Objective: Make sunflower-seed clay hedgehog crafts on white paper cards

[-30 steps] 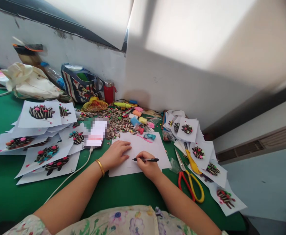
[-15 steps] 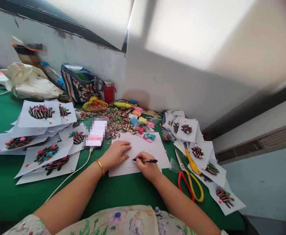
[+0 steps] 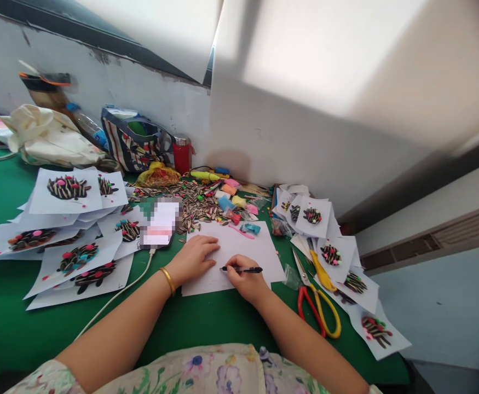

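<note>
In the striped bag (image 3: 131,145), eleven o'clock from the white paper (image 3: 267,249), something green (image 3: 139,128), indistinct. On the paper, pinching a black pen (image 3: 253,270) in the right hand (image 3: 245,277) and, at the pen's nine o'clock, resting the left hand (image 3: 194,257), fingers extended.

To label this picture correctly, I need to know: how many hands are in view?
2. The left hand rests on the paper; the right hand holds the pen over the same paper. No other hand shows.
</note>
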{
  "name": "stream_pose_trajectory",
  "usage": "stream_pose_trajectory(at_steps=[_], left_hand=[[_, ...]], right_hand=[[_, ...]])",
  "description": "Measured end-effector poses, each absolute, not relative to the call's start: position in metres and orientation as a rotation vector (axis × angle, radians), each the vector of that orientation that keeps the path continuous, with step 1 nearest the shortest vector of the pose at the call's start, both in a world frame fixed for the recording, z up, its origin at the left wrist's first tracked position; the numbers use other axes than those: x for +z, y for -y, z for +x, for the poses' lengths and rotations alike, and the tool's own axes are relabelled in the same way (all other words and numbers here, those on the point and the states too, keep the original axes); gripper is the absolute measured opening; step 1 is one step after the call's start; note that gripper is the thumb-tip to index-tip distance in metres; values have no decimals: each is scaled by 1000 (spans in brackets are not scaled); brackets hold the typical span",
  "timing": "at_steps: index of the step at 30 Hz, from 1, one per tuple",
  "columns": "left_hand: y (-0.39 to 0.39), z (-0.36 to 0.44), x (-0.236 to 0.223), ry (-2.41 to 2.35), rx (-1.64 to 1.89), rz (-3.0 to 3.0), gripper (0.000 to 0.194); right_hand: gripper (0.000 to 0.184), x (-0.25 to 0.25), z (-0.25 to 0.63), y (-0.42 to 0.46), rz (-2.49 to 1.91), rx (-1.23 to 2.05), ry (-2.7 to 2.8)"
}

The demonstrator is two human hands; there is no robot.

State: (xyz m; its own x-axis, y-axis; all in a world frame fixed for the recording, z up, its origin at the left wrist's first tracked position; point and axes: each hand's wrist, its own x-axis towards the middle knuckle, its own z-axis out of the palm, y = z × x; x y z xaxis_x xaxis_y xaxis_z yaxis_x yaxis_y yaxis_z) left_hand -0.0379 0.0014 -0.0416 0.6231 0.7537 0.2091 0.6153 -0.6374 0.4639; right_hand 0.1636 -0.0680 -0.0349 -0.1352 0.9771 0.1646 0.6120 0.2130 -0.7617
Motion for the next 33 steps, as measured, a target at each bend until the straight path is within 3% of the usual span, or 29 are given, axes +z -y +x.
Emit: stream_pose_trajectory(at_steps=[33], left_hand=[[-1,-38,-43,-1097,557,2489,44]], right_hand=[[12,-37,168,63,-1469,609,1776]])
